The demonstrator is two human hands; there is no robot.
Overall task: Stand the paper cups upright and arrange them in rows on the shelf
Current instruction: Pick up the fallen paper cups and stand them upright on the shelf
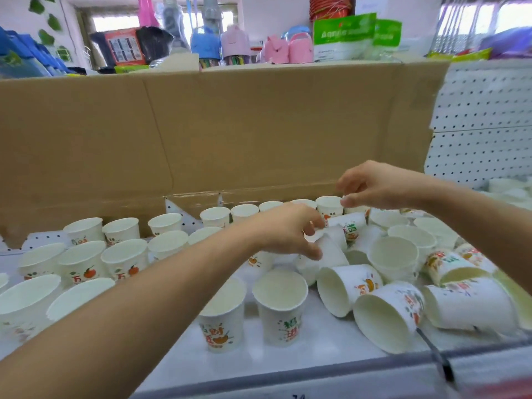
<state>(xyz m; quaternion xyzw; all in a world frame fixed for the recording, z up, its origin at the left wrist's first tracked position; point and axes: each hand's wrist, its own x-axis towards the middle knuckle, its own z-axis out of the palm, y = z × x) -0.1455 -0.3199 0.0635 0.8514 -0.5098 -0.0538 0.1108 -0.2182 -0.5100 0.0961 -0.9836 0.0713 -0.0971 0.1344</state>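
The paper cups (280,306) lay on the white shelf (316,341) in two conditions; to the left they stood upright in rows, mouths up, running back toward the cardboard sheet (201,125) that lined the rear; to the right a heap lay tumbled on its sides, open mouths facing forward and sideways. The left hand (288,228) reached into the near edge of that heap, its grip curled around a small white tipped cup (331,249), fingers over the top and thumb beneath, probably so the cup could be turned mouth-up as it was lifted. The right hand (374,184) hovered above the back row, thumb and forefinger pinched narrow at the rim of an upright cup (329,207) against the cardboard; whether it actually held that rim could not be told. That placement suggested the back row was being extended rightward, the cardboard serving as a straight stop to line cups against. Two upright cups stood apart at the front centre, likely the start of a nearer row; much of the right-hand pile remained to be sorted.
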